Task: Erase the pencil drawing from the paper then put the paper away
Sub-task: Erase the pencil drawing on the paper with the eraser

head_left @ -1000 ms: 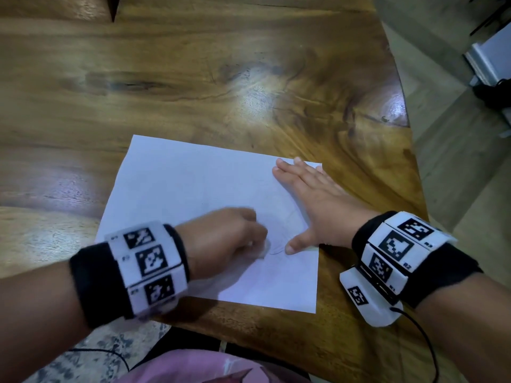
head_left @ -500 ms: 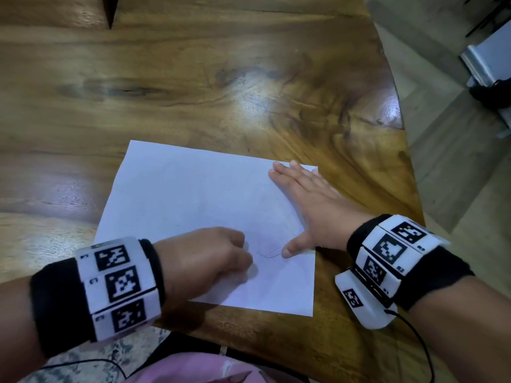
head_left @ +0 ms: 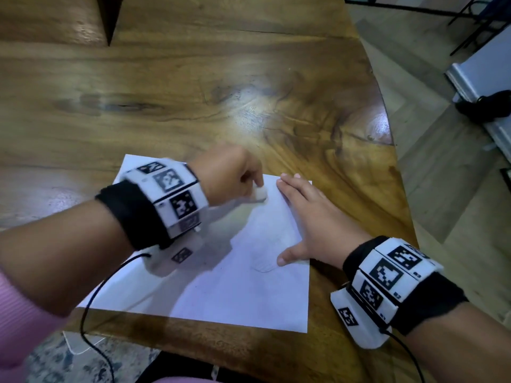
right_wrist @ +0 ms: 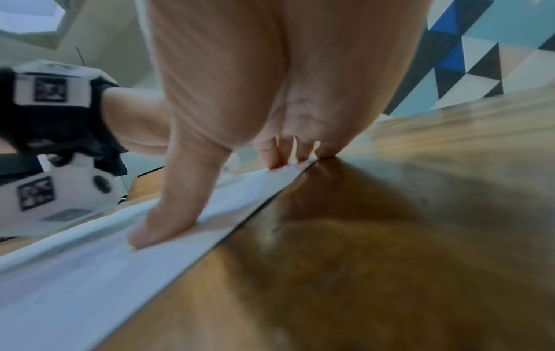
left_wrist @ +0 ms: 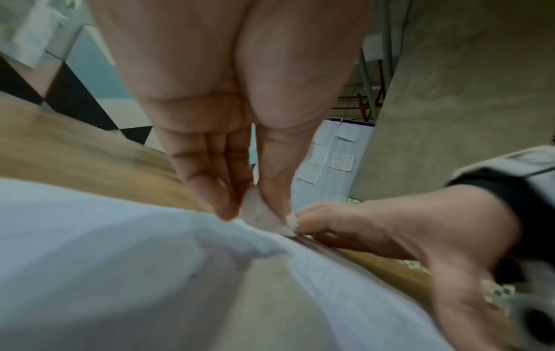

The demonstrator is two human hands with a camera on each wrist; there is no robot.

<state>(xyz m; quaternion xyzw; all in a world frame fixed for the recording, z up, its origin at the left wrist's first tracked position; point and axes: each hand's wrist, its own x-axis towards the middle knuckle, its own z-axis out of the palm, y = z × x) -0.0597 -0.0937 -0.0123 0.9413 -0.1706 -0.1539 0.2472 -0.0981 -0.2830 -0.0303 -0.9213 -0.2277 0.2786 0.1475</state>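
Head view: two hands [head_left: 276, 208], one paper [head_left: 235, 294], one eraser [head_left: 260, 193].

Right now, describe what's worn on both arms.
Each wrist carries a black band with white blocks printed with black square codes, plus a white camera pod underneath trailing a thin black cable. A pink sleeve covers the left forearm.

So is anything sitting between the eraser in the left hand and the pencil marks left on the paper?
Nothing visible. The left hand pinches the eraser at the far edge of the paper; the faint pencil line lies nearer, uncovered, beside the right hand thumb pressing the sheet.
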